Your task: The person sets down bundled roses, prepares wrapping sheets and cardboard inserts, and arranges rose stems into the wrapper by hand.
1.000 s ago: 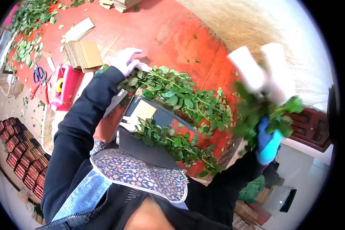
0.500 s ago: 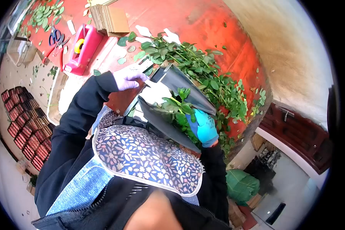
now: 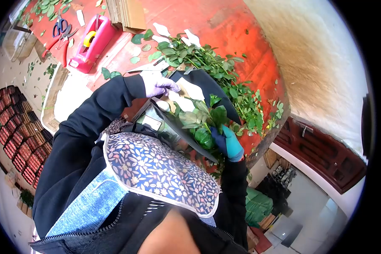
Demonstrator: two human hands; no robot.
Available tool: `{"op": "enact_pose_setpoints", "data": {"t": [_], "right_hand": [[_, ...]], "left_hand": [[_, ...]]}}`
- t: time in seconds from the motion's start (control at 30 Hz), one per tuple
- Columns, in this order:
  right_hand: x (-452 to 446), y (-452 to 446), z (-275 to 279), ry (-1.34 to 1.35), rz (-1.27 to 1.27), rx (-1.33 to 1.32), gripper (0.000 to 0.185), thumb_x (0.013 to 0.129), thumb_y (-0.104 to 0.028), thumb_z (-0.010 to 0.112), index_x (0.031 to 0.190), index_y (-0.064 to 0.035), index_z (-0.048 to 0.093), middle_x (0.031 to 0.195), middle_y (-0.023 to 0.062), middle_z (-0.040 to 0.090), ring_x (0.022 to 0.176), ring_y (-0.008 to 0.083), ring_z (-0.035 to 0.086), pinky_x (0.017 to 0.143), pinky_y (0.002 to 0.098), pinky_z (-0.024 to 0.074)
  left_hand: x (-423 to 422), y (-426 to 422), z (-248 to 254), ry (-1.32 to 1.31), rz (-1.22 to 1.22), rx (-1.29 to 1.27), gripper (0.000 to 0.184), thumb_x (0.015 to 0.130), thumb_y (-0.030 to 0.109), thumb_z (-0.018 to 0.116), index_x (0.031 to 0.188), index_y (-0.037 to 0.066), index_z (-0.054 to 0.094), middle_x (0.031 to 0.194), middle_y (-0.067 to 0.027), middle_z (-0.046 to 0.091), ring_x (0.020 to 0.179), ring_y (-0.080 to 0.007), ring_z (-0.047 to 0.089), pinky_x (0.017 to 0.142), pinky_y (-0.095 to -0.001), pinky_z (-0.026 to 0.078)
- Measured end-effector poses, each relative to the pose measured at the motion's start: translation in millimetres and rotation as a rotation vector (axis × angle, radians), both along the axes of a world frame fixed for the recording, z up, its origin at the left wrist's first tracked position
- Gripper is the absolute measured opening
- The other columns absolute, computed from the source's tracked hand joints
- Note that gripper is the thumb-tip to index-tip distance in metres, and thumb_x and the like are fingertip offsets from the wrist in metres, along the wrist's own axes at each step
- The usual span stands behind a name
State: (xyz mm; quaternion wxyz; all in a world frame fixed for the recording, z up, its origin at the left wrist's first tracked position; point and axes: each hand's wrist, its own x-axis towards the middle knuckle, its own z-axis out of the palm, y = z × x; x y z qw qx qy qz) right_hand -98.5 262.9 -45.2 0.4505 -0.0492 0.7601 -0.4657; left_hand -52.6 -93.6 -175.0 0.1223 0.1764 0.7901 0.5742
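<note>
My left hand (image 3: 160,84), in a lavender glove, has its fingers curled at the tip of a white flower sleeve (image 3: 184,103). More white sleeves cover the flower heads beside it. My right hand (image 3: 228,143), in a blue and teal glove, is closed round leafy flower stems (image 3: 204,127); the stems inside its grip are hidden. These flowers lie between two dark panels of a V-shaped holder (image 3: 216,86). Behind the holder, a pile of leafy stems (image 3: 228,76) with white-sleeved heads (image 3: 191,38) rests on the red table (image 3: 224,25).
A pink tape dispenser (image 3: 86,55) stands at the left, near red-handled pliers (image 3: 64,44) and dark-handled scissors (image 3: 60,27). Folded cardboard (image 3: 125,17) sits at the back. A white basket (image 3: 55,101) is at the left edge, and loose leaves lie about.
My left hand has moved slightly right, over the white sleeves. My right hand has turned with the stems, and the leaves have shifted between the panels. The whole view has tilted a little.
</note>
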Motion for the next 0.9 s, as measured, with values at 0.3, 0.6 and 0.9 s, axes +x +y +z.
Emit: {"op": "enact_pose_setpoints", "data": {"t": [0.3,0.6,0.9], "right_hand": [[-24,24,-34,0.485,0.23,0.118,0.029,0.092,-0.001,0.056,0.121,0.0015,0.06,0.111,0.0069,0.065,0.1,0.0152,0.061,0.088,0.0286,0.0482],[-16,-7,-94,1.014,0.616,0.581,0.036,0.082,-0.014,0.06,0.117,-0.0076,0.061,0.104,0.017,0.066,0.088,0.0361,0.064,0.076,0.0463,0.0506],[-20,-13,-103,0.937,0.551,0.567,0.033,0.086,-0.028,0.063,0.111,-0.0069,0.062,0.096,0.0182,0.066,0.086,0.0356,0.064,0.073,0.0476,0.0513]], "left_hand": [[-6,33,-5,0.111,-0.178,-0.072,0.041,0.083,0.009,0.061,0.123,0.013,0.064,0.118,-0.0108,0.064,0.11,-0.0318,0.056,0.099,-0.0421,0.041],[6,34,-17,0.141,-0.203,-0.117,0.036,0.081,0.005,0.064,0.117,0.008,0.064,0.122,-0.0134,0.061,0.112,-0.0334,0.057,0.099,-0.0437,0.043],[-4,22,25,0.174,-0.096,0.037,0.021,0.083,-0.002,0.062,0.103,0.003,0.068,0.116,-0.0148,0.065,0.105,-0.028,0.064,0.088,-0.0365,0.052]]}}
